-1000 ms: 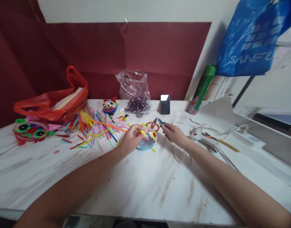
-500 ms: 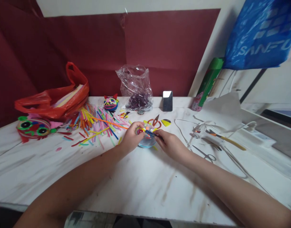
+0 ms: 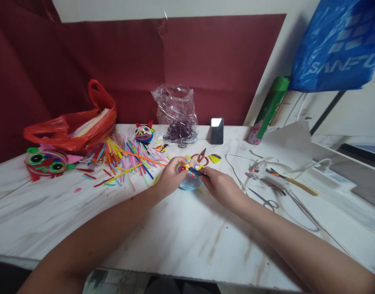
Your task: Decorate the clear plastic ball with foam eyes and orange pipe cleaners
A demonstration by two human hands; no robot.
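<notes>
My left hand [image 3: 169, 179] grips a small clear dome-shaped craft piece [image 3: 189, 179] decorated with yellow, red and blue bits, resting on the white table [image 3: 175, 237]. My right hand [image 3: 219, 187] pinches a thin blue strip [image 3: 196, 171] and holds its end against the top of the dome. Both hands are closed. Red-handled scissors [image 3: 201, 157] and a yellow cut-out [image 3: 215, 158] lie just behind the dome.
A heap of coloured strips [image 3: 126, 157], a red bag [image 3: 74, 126], a red mask figure [image 3: 46, 162] and a small cat-face ball [image 3: 143, 133] lie left. Behind: clear bag [image 3: 176, 114], phone [image 3: 217, 130], green can [image 3: 267, 110]. Right: glue gun [image 3: 260, 171], small scissors [image 3: 262, 198].
My right hand came back from near the scissors with the blue strip and brought it onto the dome. My left hand stayed on the dome. The camera shifted slightly.
</notes>
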